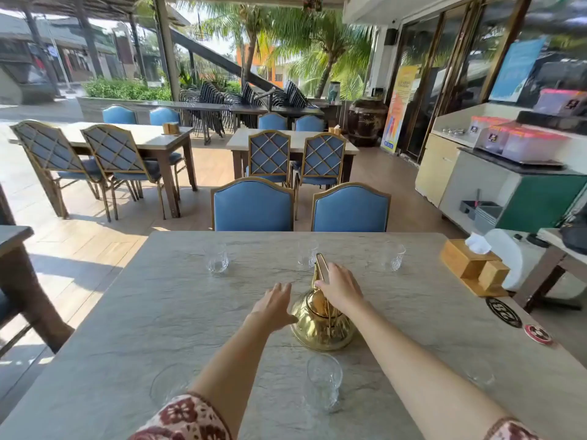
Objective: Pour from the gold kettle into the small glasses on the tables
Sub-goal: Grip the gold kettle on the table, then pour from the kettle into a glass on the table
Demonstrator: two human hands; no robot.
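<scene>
While the gold kettle (320, 325) stands on the bench (158, 312) at frame centre, the right hand (341, 289) lies over its raised handle, fingers fairly straight, no closed grip, probably about to lift. Left hand (274, 301) is flat and wide just beside the kettle's left shoulder, likely steadying; contact unclear. Left far glass (216, 259) and right far glass (393, 256) stand clear. Middle far glass (307, 254) sits close behind the handle and the near glass (323, 381) just below the kettle: knock risks. Wooden tissue box (470, 265) at right.
</scene>
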